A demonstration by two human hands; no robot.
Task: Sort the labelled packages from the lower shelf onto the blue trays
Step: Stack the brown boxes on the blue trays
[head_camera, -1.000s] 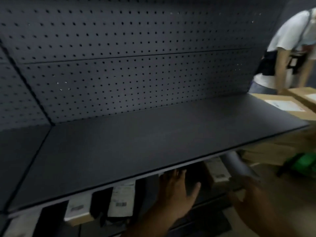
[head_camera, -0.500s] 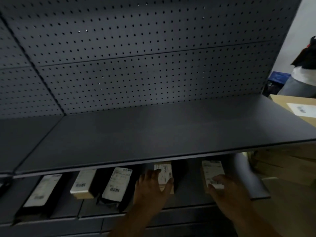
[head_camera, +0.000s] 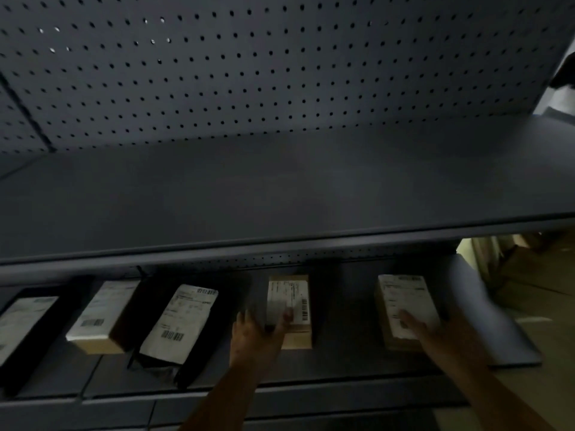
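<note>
Several labelled packages lie on the dark lower shelf (head_camera: pixel 342 309). My left hand (head_camera: pixel 256 335) grips the near left corner of the middle cardboard box (head_camera: pixel 295 331), thumb on its white label and fingers down its left side. Over at the right, my right hand (head_camera: pixel 441 335) holds another cardboard box (head_camera: pixel 401 293), thumb across the label and the rest of the hand over its right edge. Further left lie a black pouch (head_camera: pixel 182 321), a labelled box (head_camera: pixel 99 315) and another black pouch (head_camera: pixel 26 321). No blue tray is in view.
The upper shelf (head_camera: pixel 280 197) juts out above the packages, with a pegboard wall (head_camera: pixel 280 73) behind it. A grey flat item (head_camera: pixel 488 309) lies at the lower shelf's right end. Brown cartons (head_camera: pixel 529 272) stand beyond on the right. Part of a person (head_camera: pixel 564 79) shows at the upper right edge.
My view has dropped lower and closer to the lower shelf. Both hands have reached forward and closed on the middle and the right cardboard boxes.
</note>
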